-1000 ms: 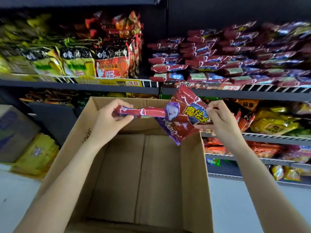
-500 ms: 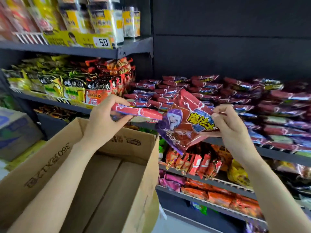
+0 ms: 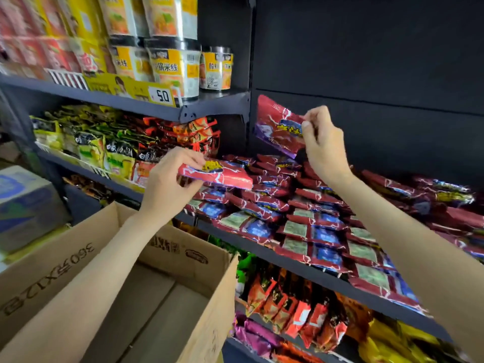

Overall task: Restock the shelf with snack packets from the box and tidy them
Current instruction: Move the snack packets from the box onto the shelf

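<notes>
Raised packet (image 3: 279,128): red, white crackle lines, purple edge, yellow lettering.
Lower packet (image 3: 222,175): red, white lines, yellow-black mark.
Stacked packets (image 3: 309,231): dark red, green and blue panels.
Box (image 3: 204,305): brown, dark print.
Shelf (image 3: 288,268): dark grey.
Cups (image 3: 170,66): yellow and white, black lids.

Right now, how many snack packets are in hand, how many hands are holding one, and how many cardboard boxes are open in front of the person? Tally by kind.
Red snack packets in hand: 2, the left packet and the right packet
Hands holding a packet: 2, the left hand and the right hand
Open cardboard box: 1
Total: 5
</notes>
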